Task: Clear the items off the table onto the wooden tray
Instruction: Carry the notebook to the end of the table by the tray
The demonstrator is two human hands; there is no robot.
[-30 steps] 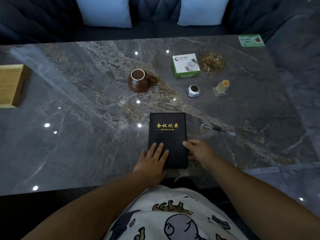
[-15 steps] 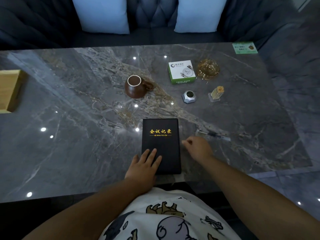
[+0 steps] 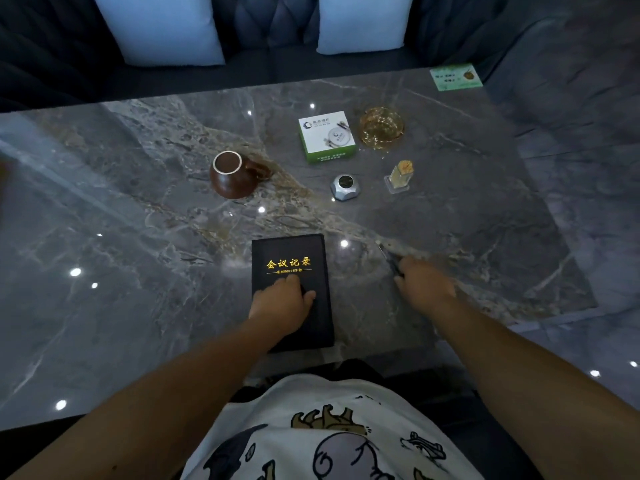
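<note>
Since the earlier frame, the right hand is being moved off the black notebook to a pen on the marble bench, fingers being curled around it. The notebook is being pressed flat by the left hand, fingers together.

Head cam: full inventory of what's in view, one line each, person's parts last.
table: 1, grey marble, fills the view
notebook: 1, black with gold lettering, near edge, centre
pen: 1, dark, right of notebook
mug: 1, brown, mid-table
box: 1, white and green, far side
ashtray: 1, amber glass, right of box
call button: 1, silver, in front of box
toothpick holder: 1, clear, right of call button
card: 1, green, far right corner
cushions: 2, pale blue, on sofa
left hand: on notebook
right hand: at pen, grip unclear
</note>
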